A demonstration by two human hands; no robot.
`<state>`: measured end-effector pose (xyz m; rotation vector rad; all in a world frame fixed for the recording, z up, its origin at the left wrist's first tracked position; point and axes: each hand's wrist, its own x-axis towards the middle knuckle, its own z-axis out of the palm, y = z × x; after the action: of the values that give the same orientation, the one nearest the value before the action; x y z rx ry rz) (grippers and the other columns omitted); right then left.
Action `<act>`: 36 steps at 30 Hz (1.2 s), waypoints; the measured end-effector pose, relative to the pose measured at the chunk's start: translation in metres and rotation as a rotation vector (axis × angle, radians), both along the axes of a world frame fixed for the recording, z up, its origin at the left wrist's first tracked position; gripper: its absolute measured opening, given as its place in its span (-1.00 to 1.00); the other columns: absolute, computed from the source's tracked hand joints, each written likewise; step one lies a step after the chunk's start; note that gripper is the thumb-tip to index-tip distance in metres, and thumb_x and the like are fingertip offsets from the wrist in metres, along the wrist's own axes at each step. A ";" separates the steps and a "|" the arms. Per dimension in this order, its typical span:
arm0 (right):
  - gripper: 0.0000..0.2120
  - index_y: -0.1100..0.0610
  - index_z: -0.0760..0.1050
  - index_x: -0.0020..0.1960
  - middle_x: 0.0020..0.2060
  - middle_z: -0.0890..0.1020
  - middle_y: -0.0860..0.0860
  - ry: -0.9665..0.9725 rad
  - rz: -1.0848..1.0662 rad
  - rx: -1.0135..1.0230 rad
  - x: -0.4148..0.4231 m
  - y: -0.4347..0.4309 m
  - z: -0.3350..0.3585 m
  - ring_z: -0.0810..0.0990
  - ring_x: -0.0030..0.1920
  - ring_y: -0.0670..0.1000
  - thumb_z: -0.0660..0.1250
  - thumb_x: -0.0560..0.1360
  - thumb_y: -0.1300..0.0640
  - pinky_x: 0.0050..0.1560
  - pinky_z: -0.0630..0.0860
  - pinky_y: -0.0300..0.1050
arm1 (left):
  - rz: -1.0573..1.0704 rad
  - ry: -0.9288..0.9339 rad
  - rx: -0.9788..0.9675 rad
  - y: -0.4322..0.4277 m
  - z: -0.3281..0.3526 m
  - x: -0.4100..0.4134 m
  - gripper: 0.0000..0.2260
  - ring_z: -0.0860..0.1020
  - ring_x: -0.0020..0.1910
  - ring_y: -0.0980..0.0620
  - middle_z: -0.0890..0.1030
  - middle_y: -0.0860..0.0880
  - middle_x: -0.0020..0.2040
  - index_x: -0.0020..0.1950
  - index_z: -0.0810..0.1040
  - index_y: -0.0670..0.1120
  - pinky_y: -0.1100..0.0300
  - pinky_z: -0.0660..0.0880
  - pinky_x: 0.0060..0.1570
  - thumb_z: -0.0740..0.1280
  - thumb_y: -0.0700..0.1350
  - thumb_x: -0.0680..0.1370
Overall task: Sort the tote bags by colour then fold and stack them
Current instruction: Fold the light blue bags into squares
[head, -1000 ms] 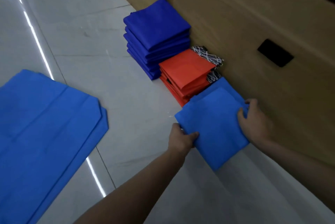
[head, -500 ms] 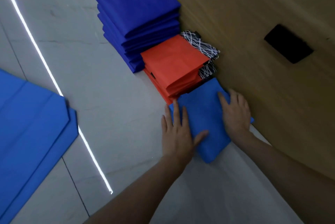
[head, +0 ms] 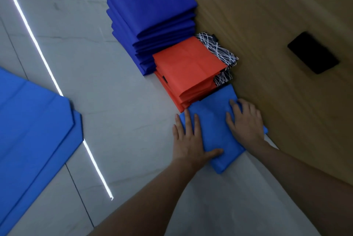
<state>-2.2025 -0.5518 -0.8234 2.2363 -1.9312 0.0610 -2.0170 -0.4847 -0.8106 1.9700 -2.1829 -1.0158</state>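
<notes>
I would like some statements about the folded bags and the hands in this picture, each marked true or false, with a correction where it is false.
1. Both hands press flat on a folded light blue bag. True: left hand and right hand lie open on it.
2. The orange stack sits between the dark blue stack and the light blue bag. True.
3. The dark blue stack is lower than the orange one. False: it is taller.
4. The patterned black-and-white bags lie on top of the orange stack. False: they lie behind it, toward the wooden panel.
5. Unfolded light blue bags lie at the left. True.
</notes>
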 end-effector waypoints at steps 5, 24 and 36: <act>-0.55 0.28 0.50 0.17 0.12 0.53 0.24 -0.101 0.024 -0.077 0.021 0.002 0.036 0.50 0.09 0.25 0.07 0.55 -0.02 0.18 0.37 0.16 | -0.100 0.159 -0.214 0.003 0.028 0.068 -0.12 -0.20 0.52 -0.09 -0.22 -0.09 0.54 0.55 -0.09 -0.02 0.02 -0.19 0.45 -0.03 0.47 0.38; -0.78 0.24 0.53 0.02 -0.03 0.58 0.17 -0.161 1.316 0.282 0.376 0.061 0.036 0.59 -0.16 0.19 0.43 0.39 0.23 -0.21 0.55 -0.01 | 0.349 -0.165 -0.199 0.175 -0.003 0.385 -0.40 0.52 0.17 -0.27 0.45 -0.27 0.30 0.29 0.47 -0.20 -0.10 0.44 0.15 0.14 0.20 0.43; -0.64 0.18 0.56 0.08 0.14 0.59 0.27 0.057 1.494 0.207 0.407 0.087 -0.003 0.62 0.07 0.25 0.42 0.41 -0.04 -0.31 0.61 0.03 | 0.448 -0.130 -0.268 0.229 -0.004 0.388 -0.36 0.43 0.32 -0.11 0.40 -0.11 0.40 0.34 0.43 -0.13 0.04 0.42 0.21 -0.01 0.25 0.45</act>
<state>-1.7952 -0.4653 -0.8266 3.1394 0.1167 -0.0082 -1.6288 -0.2556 -0.8146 2.2854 -1.6905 -0.5171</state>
